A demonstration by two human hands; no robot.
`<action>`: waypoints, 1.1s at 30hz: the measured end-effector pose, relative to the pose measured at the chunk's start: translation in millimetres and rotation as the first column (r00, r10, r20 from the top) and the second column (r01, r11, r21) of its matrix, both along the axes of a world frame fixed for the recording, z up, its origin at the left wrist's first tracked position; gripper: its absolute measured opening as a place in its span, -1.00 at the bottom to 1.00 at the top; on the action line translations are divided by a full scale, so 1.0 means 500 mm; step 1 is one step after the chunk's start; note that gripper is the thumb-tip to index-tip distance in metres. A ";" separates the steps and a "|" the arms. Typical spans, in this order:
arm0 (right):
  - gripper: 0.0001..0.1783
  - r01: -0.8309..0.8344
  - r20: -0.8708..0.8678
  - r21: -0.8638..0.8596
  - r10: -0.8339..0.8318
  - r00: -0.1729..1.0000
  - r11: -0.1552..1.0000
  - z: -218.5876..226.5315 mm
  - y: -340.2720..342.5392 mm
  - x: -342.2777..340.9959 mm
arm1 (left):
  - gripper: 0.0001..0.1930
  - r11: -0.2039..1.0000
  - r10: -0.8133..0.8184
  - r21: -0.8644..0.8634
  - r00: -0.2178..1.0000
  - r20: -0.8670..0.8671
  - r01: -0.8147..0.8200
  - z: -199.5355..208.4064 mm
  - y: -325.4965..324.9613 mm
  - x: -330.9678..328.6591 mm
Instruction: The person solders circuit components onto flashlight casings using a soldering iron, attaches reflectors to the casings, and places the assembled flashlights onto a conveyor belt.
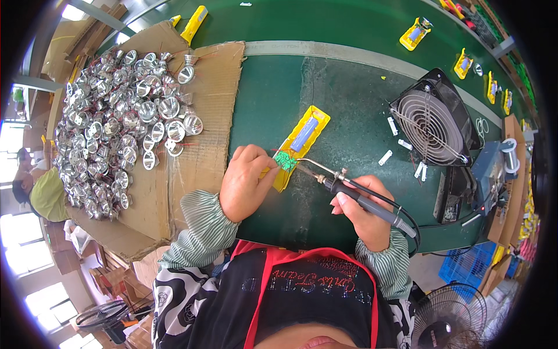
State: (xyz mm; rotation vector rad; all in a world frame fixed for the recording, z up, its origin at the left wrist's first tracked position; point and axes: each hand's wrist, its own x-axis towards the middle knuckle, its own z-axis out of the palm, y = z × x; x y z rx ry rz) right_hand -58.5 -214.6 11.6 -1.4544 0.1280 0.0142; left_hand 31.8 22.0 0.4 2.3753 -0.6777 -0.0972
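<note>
A green circuit board sits over the lower part of a yellow plastic casing with a blue cylindrical battery in it. My left hand is closed in a pinch at the board's left edge, with thin red wires beside the fingertips. In my right hand is a soldering iron, held by its dark handle. Its tip points left and meets the board's right side; a thin metal tube clamped along the iron also reaches there. The exact contact at the tip is too small to make out.
Many silver reflector cups lie heaped on cardboard at left. A black fan with a wire guard stands at right, small white pieces beside it. Beyond is a solder spool. More yellow casings lie along the far side.
</note>
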 end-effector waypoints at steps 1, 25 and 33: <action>-0.81 -0.007 -0.007 0.000 0.007 1.000 1.000 -0.001 0.001 0.002 | -0.91 1.000 -0.004 0.004 1.000 -0.013 0.004 0.000 0.000 0.000; -0.81 0.010 -0.031 0.024 -0.009 0.999 1.000 -0.005 0.001 0.005 | -0.92 0.999 -0.040 -0.025 0.999 -0.023 0.040 -0.001 -0.001 0.007; -0.79 0.114 -0.053 0.024 -0.112 0.992 0.993 0.006 -0.019 -0.017 | -0.91 1.000 -0.030 -0.002 0.999 -0.034 0.030 -0.003 -0.001 0.005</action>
